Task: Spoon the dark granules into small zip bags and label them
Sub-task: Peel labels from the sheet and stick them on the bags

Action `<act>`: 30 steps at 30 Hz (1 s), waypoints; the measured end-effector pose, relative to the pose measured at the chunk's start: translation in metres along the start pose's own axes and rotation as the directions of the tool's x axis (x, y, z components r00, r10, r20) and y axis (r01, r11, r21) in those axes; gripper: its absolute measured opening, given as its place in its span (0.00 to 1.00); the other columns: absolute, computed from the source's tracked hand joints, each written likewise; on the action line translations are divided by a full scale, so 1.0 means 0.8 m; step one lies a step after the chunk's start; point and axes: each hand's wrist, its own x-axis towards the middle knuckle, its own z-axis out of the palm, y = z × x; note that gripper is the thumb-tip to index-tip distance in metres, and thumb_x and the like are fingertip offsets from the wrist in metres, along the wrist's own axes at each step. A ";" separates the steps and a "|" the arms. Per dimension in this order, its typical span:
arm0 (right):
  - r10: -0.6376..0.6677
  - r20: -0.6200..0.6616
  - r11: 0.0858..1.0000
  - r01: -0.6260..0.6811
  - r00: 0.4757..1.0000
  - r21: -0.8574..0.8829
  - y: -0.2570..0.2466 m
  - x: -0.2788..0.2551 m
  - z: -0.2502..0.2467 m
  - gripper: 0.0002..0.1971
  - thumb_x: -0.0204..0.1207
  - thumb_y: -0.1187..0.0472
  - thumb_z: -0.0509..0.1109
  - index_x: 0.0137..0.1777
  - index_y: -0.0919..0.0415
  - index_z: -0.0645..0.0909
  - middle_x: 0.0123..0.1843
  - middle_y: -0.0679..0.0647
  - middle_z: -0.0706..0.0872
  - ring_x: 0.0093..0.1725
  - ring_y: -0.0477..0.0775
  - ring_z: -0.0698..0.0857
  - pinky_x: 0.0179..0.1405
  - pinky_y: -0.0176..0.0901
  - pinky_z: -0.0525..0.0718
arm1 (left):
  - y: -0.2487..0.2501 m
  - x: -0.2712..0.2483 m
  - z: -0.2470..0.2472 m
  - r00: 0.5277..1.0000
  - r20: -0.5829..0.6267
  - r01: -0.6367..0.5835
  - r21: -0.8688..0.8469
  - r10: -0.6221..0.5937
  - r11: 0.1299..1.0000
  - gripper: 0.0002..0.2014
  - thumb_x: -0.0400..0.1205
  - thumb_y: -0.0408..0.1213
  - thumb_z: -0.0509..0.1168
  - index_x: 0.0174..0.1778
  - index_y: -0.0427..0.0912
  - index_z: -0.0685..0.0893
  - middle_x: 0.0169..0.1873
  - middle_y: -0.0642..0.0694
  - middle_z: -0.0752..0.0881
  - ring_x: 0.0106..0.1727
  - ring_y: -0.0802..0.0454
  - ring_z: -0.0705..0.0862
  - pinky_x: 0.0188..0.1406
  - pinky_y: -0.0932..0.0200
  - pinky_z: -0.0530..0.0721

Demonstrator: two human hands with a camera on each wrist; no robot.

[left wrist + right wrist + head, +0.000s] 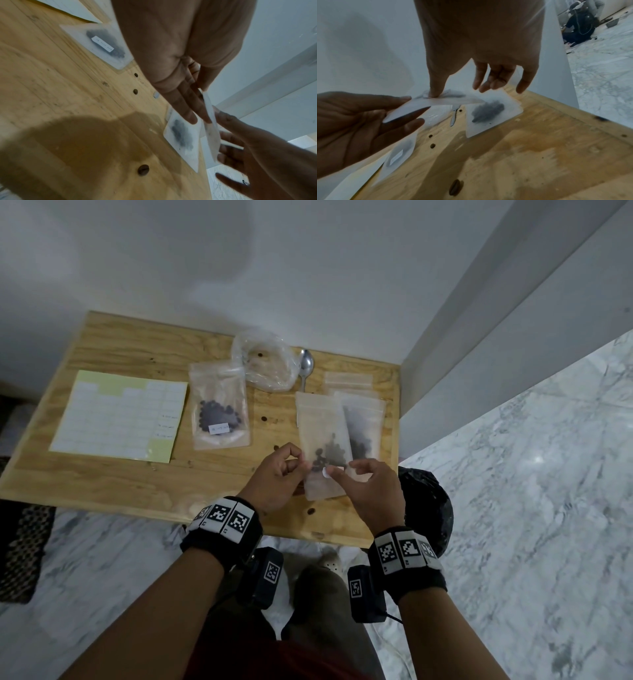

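My left hand (297,464) pinches the left edge of a small clear zip bag (322,433) holding dark granules (327,457), lifted just above the wooden table (102,484). My right hand (342,474) presses its thumb on a small white label (326,472) on the front of the bag. Its other fingers (498,81) are spread loosely and hold nothing. In the left wrist view the bag (212,129) shows edge-on between both hands. A spoon (306,368) lies at the back of the table.
A labelled filled bag (219,412) lies left of centre, with the label sheet (120,416) further left. Another filled bag (364,426) and empty bags (347,380) lie at the right, a crumpled plastic bag (263,361) behind. Loose granules (311,511) dot the table. A black sack (426,508) stands beside it.
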 end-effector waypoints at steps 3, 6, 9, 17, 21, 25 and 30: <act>0.054 0.108 0.991 -0.067 0.993 0.119 0.010 0.009 0.001 0.37 0.55 0.27 0.76 0.58 0.52 0.80 0.51 0.42 0.85 0.52 0.45 0.84 0.53 0.42 0.82 | 0.002 -0.001 -0.004 1.000 0.021 -0.006 -0.015 0.006 1.000 0.06 0.86 0.29 0.59 0.44 0.37 0.72 0.27 0.49 0.86 0.32 0.55 0.86 0.37 0.60 0.88; 0.008 0.214 0.973 -0.057 0.977 0.225 0.011 0.011 -0.002 0.22 0.69 0.41 0.77 0.44 0.63 0.86 0.39 0.49 0.90 0.41 0.50 0.88 0.42 0.42 0.84 | 0.006 -0.001 -0.009 1.000 0.023 0.000 -0.015 0.000 1.000 0.06 0.86 0.30 0.60 0.43 0.39 0.73 0.29 0.46 0.86 0.34 0.54 0.86 0.38 0.58 0.88; 0.002 0.202 0.952 -0.064 0.979 0.300 0.003 0.013 -0.001 0.14 0.72 0.50 0.78 0.44 0.61 0.87 0.40 0.54 0.92 0.43 0.52 0.90 0.46 0.48 0.88 | 0.009 -0.001 -0.014 0.999 -0.022 0.033 -0.012 -0.033 0.999 0.06 0.86 0.31 0.61 0.43 0.41 0.74 0.30 0.44 0.85 0.33 0.53 0.85 0.37 0.58 0.88; -0.106 0.298 0.962 0.022 0.949 0.270 -0.046 0.009 0.043 0.11 0.78 0.57 0.73 0.43 0.66 0.85 0.39 0.62 0.90 0.41 0.64 0.88 0.44 0.56 0.86 | 0.006 -0.014 -0.064 0.977 -0.210 0.058 0.104 -0.035 0.993 0.10 0.80 0.30 0.70 0.47 0.45 0.75 0.30 0.45 0.86 0.32 0.51 0.84 0.38 0.50 0.84; -0.102 0.395 0.975 0.012 0.913 0.223 -0.089 0.008 0.084 0.08 0.78 0.55 0.73 0.42 0.54 0.77 0.41 0.51 0.87 0.43 0.54 0.87 0.43 0.47 0.84 | 0.007 -0.021 -0.120 0.948 -0.315 0.121 0.225 -0.046 0.967 0.06 0.81 0.34 0.68 0.49 0.44 0.77 0.41 0.33 0.87 0.42 0.42 0.85 0.44 0.48 0.85; -0.094 0.417 0.995 0.071 0.904 0.069 -0.124 0.021 0.141 0.09 0.80 0.50 0.69 0.48 0.56 0.83 0.49 0.50 0.87 0.49 0.50 0.84 0.44 0.42 0.80 | 0.005 -0.010 -0.176 0.904 -0.426 0.163 0.429 0.040 0.888 0.07 0.82 0.37 0.67 0.54 0.42 0.79 0.51 0.44 0.83 0.56 0.45 0.83 0.58 0.50 0.83; -0.219 0.297 0.967 0.247 0.929 -0.060 -0.148 0.042 0.196 0.09 0.80 0.57 0.68 0.46 0.62 0.85 0.48 0.58 0.85 0.48 0.56 0.82 0.44 0.43 0.77 | 0.009 0.022 -0.219 0.902 -0.428 0.314 0.556 -0.058 0.770 0.29 0.82 0.44 0.68 0.76 0.37 0.68 0.73 0.37 0.68 0.71 0.41 0.73 0.68 0.55 0.72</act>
